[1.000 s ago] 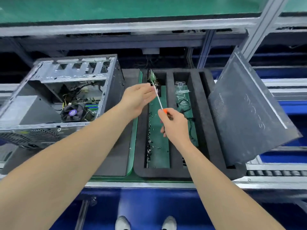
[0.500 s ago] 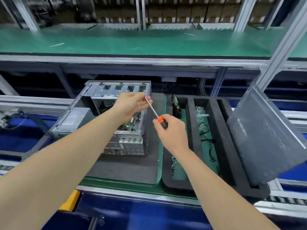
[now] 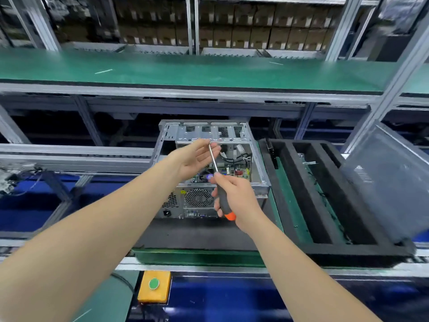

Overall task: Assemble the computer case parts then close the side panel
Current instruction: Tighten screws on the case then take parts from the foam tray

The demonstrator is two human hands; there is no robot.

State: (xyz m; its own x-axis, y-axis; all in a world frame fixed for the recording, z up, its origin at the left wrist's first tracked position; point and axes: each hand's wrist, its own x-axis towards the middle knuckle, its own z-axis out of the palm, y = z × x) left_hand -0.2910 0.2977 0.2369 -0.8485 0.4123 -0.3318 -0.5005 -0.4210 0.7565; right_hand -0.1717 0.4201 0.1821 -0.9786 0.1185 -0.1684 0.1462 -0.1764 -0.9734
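The open computer case [image 3: 257, 182] lies on its side on a dark mat, its motherboard and cables showing inside. My right hand [image 3: 236, 196] grips the black and orange handle of a screwdriver [image 3: 224, 203] in front of the case's rear face. Its thin shaft rises up and left to my left hand [image 3: 195, 159], whose fingertips pinch the tip above the case opening. The grey side panel [image 3: 385, 182] leans upright at the right end of the foam tray.
A black foam tray [image 3: 287, 182] with long slots stands right of the case, with small parts and cables lying in it. A yellow box with a green button [image 3: 154, 287] sits below the bench edge. A green shelf [image 3: 185, 68] runs behind.
My view has swung up and left, so the case now sits in the middle. Both hands moved with the screwdriver from over the foam tray to over the case. My right hand shifted down the handle.
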